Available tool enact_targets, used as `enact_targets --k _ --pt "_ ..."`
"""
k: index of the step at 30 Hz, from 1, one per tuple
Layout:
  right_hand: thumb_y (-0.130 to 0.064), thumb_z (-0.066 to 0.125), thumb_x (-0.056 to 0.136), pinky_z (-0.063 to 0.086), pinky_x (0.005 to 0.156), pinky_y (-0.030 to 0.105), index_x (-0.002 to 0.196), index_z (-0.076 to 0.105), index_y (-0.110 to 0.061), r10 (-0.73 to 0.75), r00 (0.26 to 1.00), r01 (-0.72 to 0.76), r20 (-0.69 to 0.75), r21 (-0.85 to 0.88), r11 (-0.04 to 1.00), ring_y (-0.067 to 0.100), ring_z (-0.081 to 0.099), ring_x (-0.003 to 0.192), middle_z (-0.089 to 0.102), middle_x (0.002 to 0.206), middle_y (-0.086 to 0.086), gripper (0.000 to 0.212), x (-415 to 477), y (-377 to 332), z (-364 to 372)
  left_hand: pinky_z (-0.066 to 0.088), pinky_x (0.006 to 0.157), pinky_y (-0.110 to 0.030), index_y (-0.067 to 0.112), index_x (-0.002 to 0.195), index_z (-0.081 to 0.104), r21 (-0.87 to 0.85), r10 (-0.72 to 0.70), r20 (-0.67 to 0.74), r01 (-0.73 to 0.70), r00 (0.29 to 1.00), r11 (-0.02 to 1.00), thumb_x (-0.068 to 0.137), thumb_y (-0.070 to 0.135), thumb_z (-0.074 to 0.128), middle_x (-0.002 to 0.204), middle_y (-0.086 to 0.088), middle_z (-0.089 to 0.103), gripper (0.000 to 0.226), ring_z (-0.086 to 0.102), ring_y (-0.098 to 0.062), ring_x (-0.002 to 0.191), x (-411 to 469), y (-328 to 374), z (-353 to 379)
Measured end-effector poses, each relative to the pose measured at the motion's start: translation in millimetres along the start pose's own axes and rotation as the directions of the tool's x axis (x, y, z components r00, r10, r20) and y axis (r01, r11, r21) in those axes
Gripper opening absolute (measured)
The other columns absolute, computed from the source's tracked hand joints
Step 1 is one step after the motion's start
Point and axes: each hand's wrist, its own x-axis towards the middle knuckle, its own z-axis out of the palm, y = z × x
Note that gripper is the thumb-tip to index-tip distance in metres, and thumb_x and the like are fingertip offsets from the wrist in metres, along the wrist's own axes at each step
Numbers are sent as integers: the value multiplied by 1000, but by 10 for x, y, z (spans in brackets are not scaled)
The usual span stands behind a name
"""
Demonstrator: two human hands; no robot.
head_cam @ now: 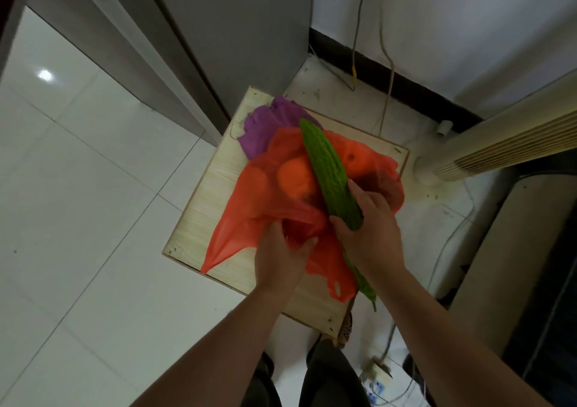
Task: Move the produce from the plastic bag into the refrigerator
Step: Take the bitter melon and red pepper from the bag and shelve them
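White tile floor (78, 188) takes up most of the shot. The grey refrigerator (237, 31) stands at the top, right behind a small wooden worktop (199, 219). Off to the right there's a tall cream air conditioner (499, 138) leaning into view.

The red plastic bag (249, 203) is spread open across the worktop, so the produce is all over here and none of it is in the fridge. A purple crinkly lump (271, 125) sticks out at the bag's far edge, honestly can't tell what it is. A long bumpy bitter gourd (327, 169) lies diagonally above the bag, tip pointing toward the refrigerator. The right hand (371, 228) has its fingers wrapped round the gourd's near end. The left hand (281, 250) pinches the near edge of the bag at the opening, fingers curled into the plastic.

A second green gourd (366, 288) pokes out of the bag under the right wrist. Round orange produce (293, 172) shows through the plastic just left of the held gourd. A power strip (377, 372) sits on the floor near the person's feet.
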Motion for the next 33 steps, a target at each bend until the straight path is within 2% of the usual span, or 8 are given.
enact_targets --k 6,9,14,18,26,29,31,33 --pt "-35 61 85 33 81 13 143 30 -28 41 998 -42 39 25 999 1 38 97 45 128 -4 66 -185 -58 -147 42 76 -26 17 123 50 56 40 47 -43 998 998 70 36 78 106 9 52 63 53 -10 93 -124 -8 -311" --pt "-33 61 86 29 65 2 144 30 -27 68 995 -72 75 51 996 1 39 94 46 127 -5 66 -394 -191 -276 47 80 -30 16 128 47 65 45 90 -51 995 997 68 38 79 111 7 52 71 55 -14 98 -296 4 -611" --pt "-32 63 85 39 79 15 141 37 -29 66 994 -77 88 127 989 7 49 97 52 122 -3 62 -923 -588 -681 42 70 -23 16 125 51 54 81 95 -86 992 995 67 36 80 107 8 53 68 57 -13 95 -715 330 -1201" --pt "-28 62 86 32 65 0 138 40 -31 19 999 -22 27 138 990 2 45 89 51 108 -9 57 -1371 -991 -1090 44 76 -25 21 128 47 24 139 91 -141 986 990 69 39 78 118 1 54 69 58 -15 99 -1006 683 -1648" --pt "-26 61 86 53 82 28 136 40 -35 75 981 -28 -180 252 967 4 54 96 54 107 -12 55 -2267 -1410 -1545 42 70 -17 39 130 42 -98 385 189 -373 903 923 75 36 74 124 5 52 64 56 -11 100 -1628 1203 -2269" --pt "-21 62 86 52 80 23 133 40 -39 109 961 -24 -256 314 949 1 53 96 53 110 -13 55 -2577 -1480 -1624 49 83 -27 56 130 26 -98 480 277 -472 833 876 77 37 72 128 7 44 73 52 -13 109 -1861 1273 -2345" --pt "-19 61 86 49 76 15 132 39 -40 129 948 -26 -292 330 944 -7 51 94 51 108 -17 55 -2761 -1525 -1657 51 90 -39 55 134 22 -60 503 314 -512 805 857 77 42 70 133 3 42 77 52 -16 112 -1984 1290 -2390" --pt "-19 62 86 48 74 12 133 39 -37 139 934 -23 -328 334 942 -11 50 92 49 106 -20 56 -2908 -1556 -1676 51 91 -41 51 136 24 -64 521 322 -531 790 845 76 42 71 135 0 43 77 52 -18 113 -2091 1293 -2439"
